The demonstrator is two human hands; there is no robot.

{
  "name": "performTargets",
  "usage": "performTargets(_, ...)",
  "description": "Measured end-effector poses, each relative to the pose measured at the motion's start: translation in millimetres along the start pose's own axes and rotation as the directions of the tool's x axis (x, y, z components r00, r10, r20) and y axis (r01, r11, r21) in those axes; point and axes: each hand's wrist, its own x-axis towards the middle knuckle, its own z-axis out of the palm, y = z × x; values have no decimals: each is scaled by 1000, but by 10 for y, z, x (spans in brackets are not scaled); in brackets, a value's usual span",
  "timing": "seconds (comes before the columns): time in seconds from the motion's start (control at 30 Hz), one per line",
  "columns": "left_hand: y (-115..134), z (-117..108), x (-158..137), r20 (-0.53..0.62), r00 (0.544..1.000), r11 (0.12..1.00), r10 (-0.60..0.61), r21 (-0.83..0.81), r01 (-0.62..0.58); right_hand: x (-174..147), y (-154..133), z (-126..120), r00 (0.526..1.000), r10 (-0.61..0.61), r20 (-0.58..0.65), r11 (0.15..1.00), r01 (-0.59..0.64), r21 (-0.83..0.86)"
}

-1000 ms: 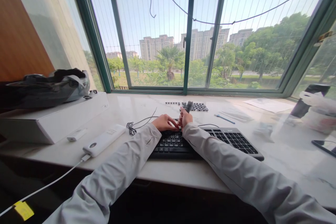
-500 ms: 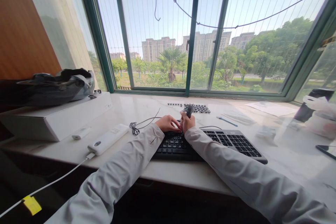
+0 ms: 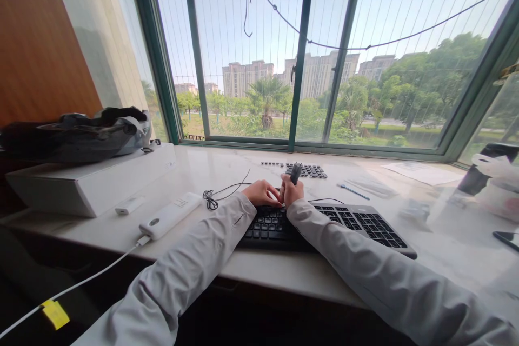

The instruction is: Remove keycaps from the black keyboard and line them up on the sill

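Observation:
A black keyboard (image 3: 265, 233) lies in front of me. Keys stand on its left part, while the right side shows a grid of bare sockets. My right hand (image 3: 292, 192) is closed around a dark-handled tool (image 3: 296, 172), its handle pointing up and its working end hidden down at the keys. Close against it, my left hand (image 3: 263, 193) rests over the upper keys with thumb and fingers bent together; whatever is between the fingertips is too small to make out. Behind the hands, loose keycaps (image 3: 312, 171) are laid out in rows on the marble-look counter (image 3: 227, 159).
Left of the keyboard are a white power strip (image 3: 172, 216), a small white device (image 3: 130, 205) and a coiled black cable (image 3: 211, 201). A white box (image 3: 87, 181) carries a dark bag. To the right lie a blue stick (image 3: 353, 191), paper (image 3: 424, 173) and a plastic bag (image 3: 500, 186).
The camera view has shifted slightly, so everything sits a little lower and to the right. Both hands keep their place on the keyboard, and the tool's handle leans slightly more to the right.

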Motion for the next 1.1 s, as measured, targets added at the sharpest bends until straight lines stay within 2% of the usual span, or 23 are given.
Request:
performTargets(0.17, 37, -17, -25, 16, 1000, 1000, -1, 8, 0, 74, -132, -24, 980, 182, -75, 961, -162, 224)
performTargets(0.3, 58, 0, -29, -31, 999, 999, -27, 47, 28, 122, -164, -63, 960, 267, -79, 923, -231, 308)
performTargets(0.4, 63, 9, -14, -69, 997, 994, -35, 100, 42, 139, -148, -80, 961, 266, -70, 925, -234, 300)
performTargets(0.67, 56, -8, 13, -32, 999, 990, -26, 136, 30, 122, -136, -87, 965, 244, -91, 948, -218, 231)
performTargets(1.1, 63, -15, 21, 3, 1000, 995, -24, 98, 24, 114, -135, -65, 964, 220, -148, 958, -185, 217)
